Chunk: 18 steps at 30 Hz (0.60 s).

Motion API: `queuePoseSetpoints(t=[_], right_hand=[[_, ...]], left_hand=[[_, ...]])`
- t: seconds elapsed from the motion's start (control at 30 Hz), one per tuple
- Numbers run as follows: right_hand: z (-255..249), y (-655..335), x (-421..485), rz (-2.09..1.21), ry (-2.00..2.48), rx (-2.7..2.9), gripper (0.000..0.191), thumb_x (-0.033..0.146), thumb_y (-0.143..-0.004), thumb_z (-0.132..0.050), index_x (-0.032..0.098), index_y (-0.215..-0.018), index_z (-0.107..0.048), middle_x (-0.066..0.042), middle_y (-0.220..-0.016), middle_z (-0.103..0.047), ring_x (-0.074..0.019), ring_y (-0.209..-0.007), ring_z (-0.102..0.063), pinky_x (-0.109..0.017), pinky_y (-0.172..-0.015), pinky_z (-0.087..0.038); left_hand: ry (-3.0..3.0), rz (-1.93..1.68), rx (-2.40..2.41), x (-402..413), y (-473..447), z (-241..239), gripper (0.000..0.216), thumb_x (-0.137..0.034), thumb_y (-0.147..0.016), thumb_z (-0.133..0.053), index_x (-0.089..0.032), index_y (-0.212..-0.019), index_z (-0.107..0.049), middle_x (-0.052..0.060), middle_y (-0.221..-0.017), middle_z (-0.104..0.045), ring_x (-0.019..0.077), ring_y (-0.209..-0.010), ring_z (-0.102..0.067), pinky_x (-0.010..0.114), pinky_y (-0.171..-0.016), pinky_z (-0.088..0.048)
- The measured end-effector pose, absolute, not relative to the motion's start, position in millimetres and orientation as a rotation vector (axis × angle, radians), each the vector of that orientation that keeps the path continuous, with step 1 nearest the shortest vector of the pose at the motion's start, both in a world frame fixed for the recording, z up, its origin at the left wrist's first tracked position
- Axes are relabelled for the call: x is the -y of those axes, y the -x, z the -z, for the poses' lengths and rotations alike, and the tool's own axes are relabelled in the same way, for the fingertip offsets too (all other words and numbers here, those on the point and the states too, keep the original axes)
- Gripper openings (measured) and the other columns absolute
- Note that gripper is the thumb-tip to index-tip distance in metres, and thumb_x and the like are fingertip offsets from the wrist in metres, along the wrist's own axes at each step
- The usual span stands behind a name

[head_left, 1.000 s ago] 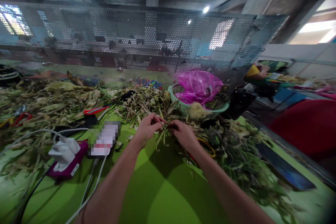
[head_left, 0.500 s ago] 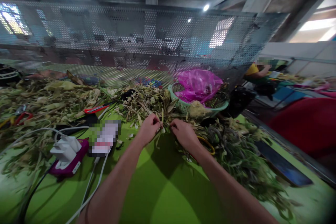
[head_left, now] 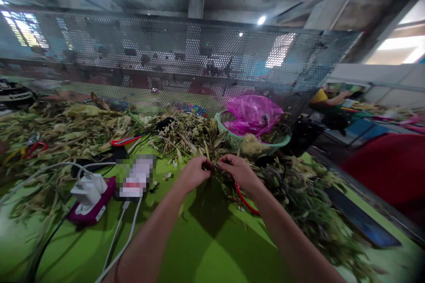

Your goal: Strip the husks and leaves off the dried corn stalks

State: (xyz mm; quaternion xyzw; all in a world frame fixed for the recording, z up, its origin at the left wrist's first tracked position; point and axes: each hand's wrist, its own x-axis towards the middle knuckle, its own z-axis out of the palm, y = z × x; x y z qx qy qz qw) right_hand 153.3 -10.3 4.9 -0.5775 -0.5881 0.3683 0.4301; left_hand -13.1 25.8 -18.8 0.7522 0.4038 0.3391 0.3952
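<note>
Head view: the left hand (head_left: 195,173) and right hand (head_left: 239,172), fingers curled and fingertips almost meeting, at the near edge of a heap of dried plant trimmings (head_left: 186,135); whether either grasps a stem cannot be told. Relative to the hands, the heap lies at eleven o'clock on the green surface (head_left: 212,252); a mint-green basket (head_left: 232,139) bearing a purple plastic bag (head_left: 254,115), at two; greener leaves (head_left: 308,196), between three and four; a purple power strip (head_left: 108,192), at eight.
</note>
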Motion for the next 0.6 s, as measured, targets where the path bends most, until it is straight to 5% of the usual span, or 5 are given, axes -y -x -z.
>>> queuePoseSetpoints(t=[0.33,0.6], right_hand=[[1.6,-147.1,12.4,-0.688,1.406,1.735,0.016,0.031,-0.075,-0.06,0.017,-0.078,-0.067,-0.001,-0.07,-0.065,-0.0152,-0.066,-0.055,-0.025,-0.061,-0.041],[-11.5,-148.4,19.3,-0.587,1.43,1.816,0.012,0.027,-0.074,-0.063,0.019,-0.079,-0.07,0.0,-0.072,-0.067,-0.0158,-0.067,-0.057,-0.025,-0.063,-0.04]], left_hand=[[-1.344,-0.862,-0.913,-25.0,16.3,9.1,0.011,-0.014,-0.066,-0.056,-0.013,-0.074,-0.063,-0.002,-0.06,-0.058,0.0079,-0.053,-0.051,0.021,-0.056,-0.039],[-1.253,-0.911,-0.824,-22.9,18.8,10.0,0.025,-0.027,-0.058,-0.075,-0.011,-0.075,-0.064,-0.001,-0.064,-0.059,0.0073,-0.056,-0.049,0.022,-0.057,-0.038]])
